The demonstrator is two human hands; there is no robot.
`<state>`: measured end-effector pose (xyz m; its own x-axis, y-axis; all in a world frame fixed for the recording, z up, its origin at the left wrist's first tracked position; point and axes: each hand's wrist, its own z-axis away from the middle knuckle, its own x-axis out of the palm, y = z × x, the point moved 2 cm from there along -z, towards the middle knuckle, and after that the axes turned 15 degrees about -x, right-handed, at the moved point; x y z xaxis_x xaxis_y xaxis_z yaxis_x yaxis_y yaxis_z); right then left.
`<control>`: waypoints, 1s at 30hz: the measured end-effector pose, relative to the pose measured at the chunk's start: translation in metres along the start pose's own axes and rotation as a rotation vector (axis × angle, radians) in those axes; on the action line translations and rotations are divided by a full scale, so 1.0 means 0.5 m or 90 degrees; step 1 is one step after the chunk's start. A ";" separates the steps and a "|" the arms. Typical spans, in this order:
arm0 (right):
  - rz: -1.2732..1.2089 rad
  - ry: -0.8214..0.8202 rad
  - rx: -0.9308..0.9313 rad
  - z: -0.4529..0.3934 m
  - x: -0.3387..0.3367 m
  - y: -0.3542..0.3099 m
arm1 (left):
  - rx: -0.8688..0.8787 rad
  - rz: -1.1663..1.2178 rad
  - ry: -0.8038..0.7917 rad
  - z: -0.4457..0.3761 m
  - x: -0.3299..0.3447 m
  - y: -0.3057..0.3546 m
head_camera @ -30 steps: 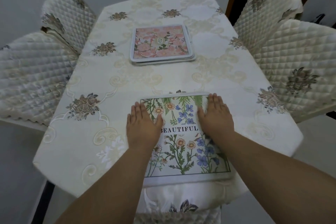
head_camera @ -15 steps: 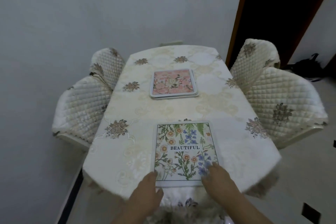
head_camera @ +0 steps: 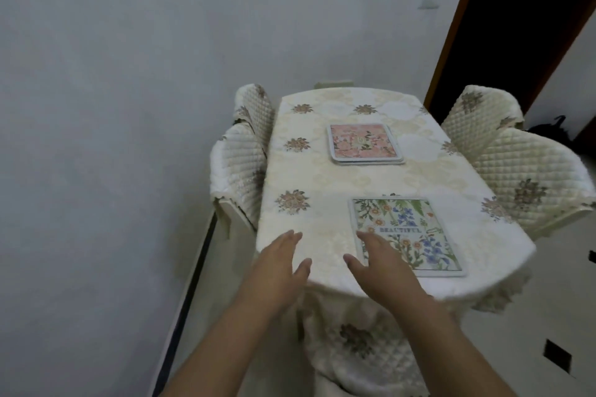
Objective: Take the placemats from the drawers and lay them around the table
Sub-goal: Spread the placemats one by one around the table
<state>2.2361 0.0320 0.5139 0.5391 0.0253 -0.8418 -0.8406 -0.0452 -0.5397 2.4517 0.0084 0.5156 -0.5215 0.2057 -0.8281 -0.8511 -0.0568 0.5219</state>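
A white floral placemat (head_camera: 409, 235) printed "BEAUTIFUL" lies flat at the near end of the table (head_camera: 322, 180), which wears a cream patterned cloth. Farther back, in the table's middle, sits a small stack of pink floral placemats (head_camera: 364, 143). My left hand (head_camera: 277, 264) hovers open over the near left corner of the table, holding nothing. My right hand (head_camera: 377, 263) is open too, fingers spread, above the near left edge of the "BEAUTIFUL" placemat; whether it touches the mat I cannot tell.
Two quilted cream chairs (head_camera: 242, 155) stand along the table's left side against the grey wall, two more (head_camera: 516, 158) on the right, and one chair back (head_camera: 358, 348) at the near end. A dark doorway (head_camera: 522, 26) opens behind the table at right.
Both hands came off the "BEAUTIFUL" placemat and shifted left. The view pulled back from the table and swung left, so the wall now fills the left half.
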 end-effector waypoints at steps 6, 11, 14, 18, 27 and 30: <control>-0.012 0.032 -0.008 -0.004 0.001 -0.255 | 0.041 -0.005 0.033 0.057 -0.267 -0.171; 0.010 0.101 0.007 -0.051 -0.043 -0.365 | 0.071 -0.001 0.075 0.019 -0.407 -0.234; -0.001 0.129 0.013 -0.101 -0.054 -0.403 | 0.093 0.005 0.087 -0.034 -0.457 -0.237; -0.010 0.155 0.033 -0.188 -0.045 -0.401 | 0.122 -0.006 0.080 -0.130 -0.491 -0.227; -0.075 0.200 0.063 -0.545 -0.010 -0.365 | 0.132 -0.068 0.098 -0.438 -0.558 -0.209; -0.069 0.205 0.061 -0.633 -0.030 -0.366 | 0.148 -0.072 0.097 -0.534 -0.582 -0.174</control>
<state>2.3979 -0.2761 0.6263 0.6010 -0.2917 -0.7441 -0.7708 0.0346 -0.6361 2.6616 -0.3076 0.6564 -0.4424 0.0472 -0.8956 -0.8767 0.1876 0.4430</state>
